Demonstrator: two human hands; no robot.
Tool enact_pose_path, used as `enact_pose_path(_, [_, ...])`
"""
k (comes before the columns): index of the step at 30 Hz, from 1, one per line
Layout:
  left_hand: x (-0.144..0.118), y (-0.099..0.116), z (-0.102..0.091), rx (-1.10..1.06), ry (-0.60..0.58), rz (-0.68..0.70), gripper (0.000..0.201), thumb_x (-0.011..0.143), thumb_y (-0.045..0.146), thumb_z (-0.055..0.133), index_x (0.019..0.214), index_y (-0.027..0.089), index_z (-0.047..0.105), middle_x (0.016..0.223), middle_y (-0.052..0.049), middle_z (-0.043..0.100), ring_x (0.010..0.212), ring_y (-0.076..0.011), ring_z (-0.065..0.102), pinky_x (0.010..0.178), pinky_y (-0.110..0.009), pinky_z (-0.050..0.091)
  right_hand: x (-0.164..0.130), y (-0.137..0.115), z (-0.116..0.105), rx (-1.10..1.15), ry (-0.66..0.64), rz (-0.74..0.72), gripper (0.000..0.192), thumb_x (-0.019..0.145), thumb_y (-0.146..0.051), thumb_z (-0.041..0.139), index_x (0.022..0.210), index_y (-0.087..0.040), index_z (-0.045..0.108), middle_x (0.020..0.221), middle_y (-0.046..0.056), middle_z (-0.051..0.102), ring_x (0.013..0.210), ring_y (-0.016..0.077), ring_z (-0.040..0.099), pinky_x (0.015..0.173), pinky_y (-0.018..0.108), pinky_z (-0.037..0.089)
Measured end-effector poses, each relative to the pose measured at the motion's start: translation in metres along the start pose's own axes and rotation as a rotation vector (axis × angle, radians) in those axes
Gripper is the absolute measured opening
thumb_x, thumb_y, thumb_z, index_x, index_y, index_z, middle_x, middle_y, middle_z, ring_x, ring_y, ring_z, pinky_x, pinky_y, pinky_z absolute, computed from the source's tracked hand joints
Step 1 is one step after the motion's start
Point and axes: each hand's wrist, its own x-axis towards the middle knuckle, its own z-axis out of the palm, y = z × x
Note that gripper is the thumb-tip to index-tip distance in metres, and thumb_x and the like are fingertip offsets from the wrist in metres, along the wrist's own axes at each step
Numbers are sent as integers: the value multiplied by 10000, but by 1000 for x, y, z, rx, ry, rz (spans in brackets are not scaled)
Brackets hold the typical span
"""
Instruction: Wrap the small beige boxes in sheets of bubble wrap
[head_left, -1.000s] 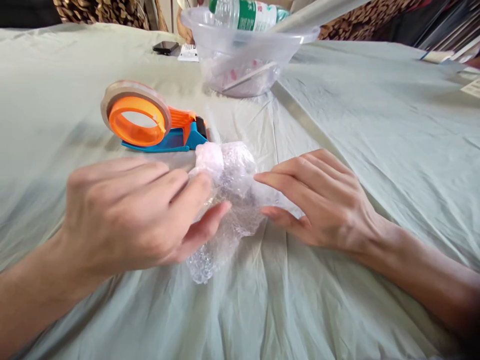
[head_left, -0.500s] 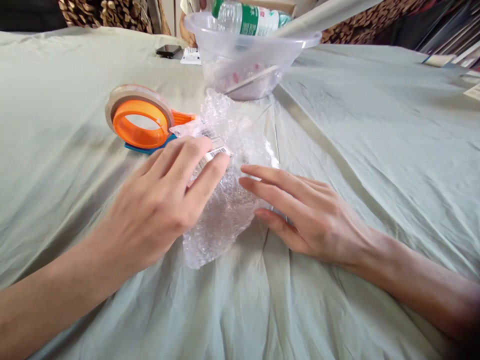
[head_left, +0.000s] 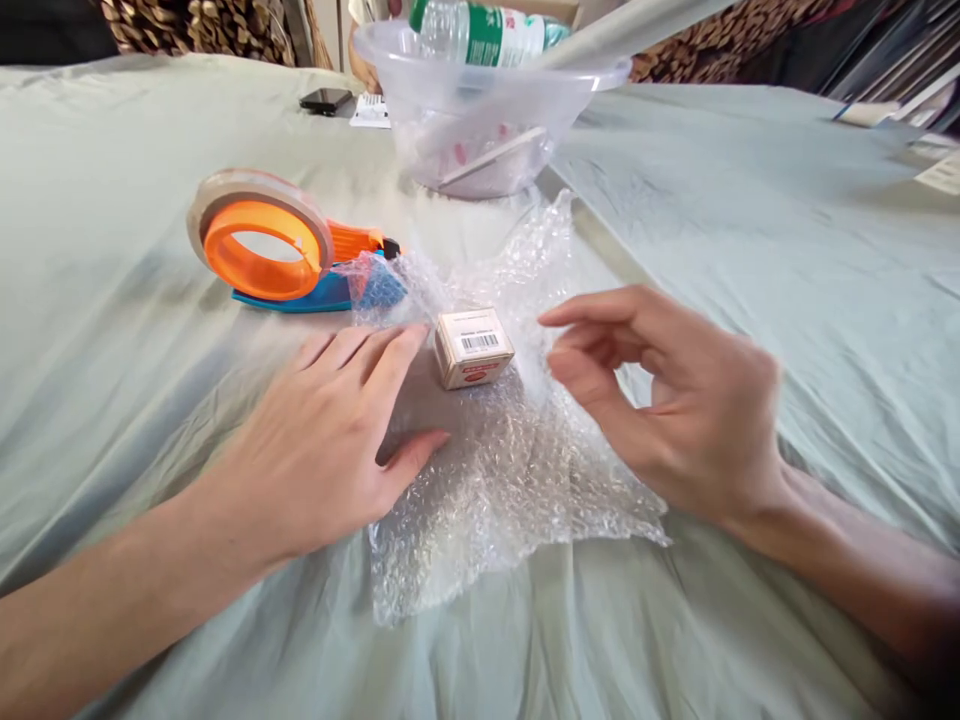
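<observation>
The left grip [head_left: 322, 440], a bare hand left of centre, is spread, palm down over the bubble wrap [head_left: 495, 470], its thumb out toward the middle. The right grip [head_left: 675, 400], right of centre, is curved, thumb and forefinger apart with a gap between. Between the two, near the middle of the frame, sits a small box [head_left: 474, 347], just beside the left fingertips and farther from the right ones; whether the left fingertips touch it I cannot tell. It is a pale cardboard cube with a barcode on top and red print on the near side. The clear, crinkled wrap spreads out flat beneath it. Upper left of it stands an orange and blue tape dispenser [head_left: 262, 282], partly under a wrap corner. The bench [head_left: 525, 650] wears a creased pale green cloth. At top centre is a translucent basin [head_left: 487, 110] with a green-labelled bottle [head_left: 480, 32]; left of it lie a phone [head_left: 325, 101] and paper [head_left: 370, 111]. Stacked firewood [head_left: 202, 25] fills the background, upper left.
</observation>
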Motion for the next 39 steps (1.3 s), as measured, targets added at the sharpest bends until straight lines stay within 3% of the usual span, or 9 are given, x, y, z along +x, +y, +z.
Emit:
enact_pose_path(1, [0,-1,1,6,-17,19,653,1066,439,580,1559,16,521,1496,-263,698,1393,-468,670,1093,-642,579,0,3,1,-59,-15,-63,291,1068,-367,733,1333,-256,693,1069,47,805,873,210,756,810,396,652])
enact_pose_path(3, [0,-4,3,-5,-66,51,679,1088,451,529,1597,4,487,1638,-264,595,1558,-472,534,1218,-664,487,1,9,3,-115,-131,-161,555,1065,-391,744,1556,-215,555,1477,138,716,1347,302,708,1163,511,594])
enact_pose_path(5, [0,-7,4,-30,-121,78,710,1111,475,477,1639,2,438,1693,-257,542,1605,-439,490,1287,-655,417,2,15,3,-128,-272,-177,704,1089,-493,695,1675,-203,432,1664,172,586,1521,346,603,1254,577,530])
enact_pose_path(10, [-1,-7,0,-67,-160,116,729,1081,490,513,1631,16,441,1646,-245,585,1490,-410,592,1265,-630,432,4,19,-4,-190,-362,-144,858,1079,-732,562,1713,-173,410,1571,221,642,1238,385,760,995,588,643])
enact_pose_path(13, [0,-2,-4,-107,-146,117,668,1084,526,517,1558,56,515,1539,-225,659,1368,-397,655,1136,-592,524,5,19,-3,-265,-345,-219,892,1067,-776,538,1662,-113,484,1464,232,699,1211,406,751,978,596,617])
enact_pose_path(20, [2,-6,0,-131,-113,98,723,1102,606,508,1570,55,507,1483,-230,685,1323,-398,682,1122,-562,539,6,20,7,-118,-311,-243,445,1047,-465,756,1347,-145,681,1217,133,781,1068,300,742,978,483,587])
enact_pose_path(26, [0,-8,2,-209,-173,23,911,1027,583,634,1732,105,310,1597,-208,605,1441,-471,590,1249,-680,424,4,20,12,104,-310,-214,473,1044,-308,785,1473,-193,624,1404,91,733,1120,207,758,1025,346,641])
enact_pose_path(33, [-1,-8,4,-221,-146,3,912,993,515,668,1741,127,320,1603,-185,609,1414,-445,612,1248,-637,442,5,18,8,100,-327,-235,546,1097,-415,656,1609,-260,546,1559,83,659,1396,285,670,1206,454,567])
enact_pose_path(39, [-3,-10,4,-244,-104,50,766,1027,348,544,1720,84,354,1517,-203,654,1374,-412,649,1225,-607,473,2,16,14,63,-247,-217,546,1037,-246,754,1557,-208,593,1491,105,697,1145,222,745,1044,375,663])
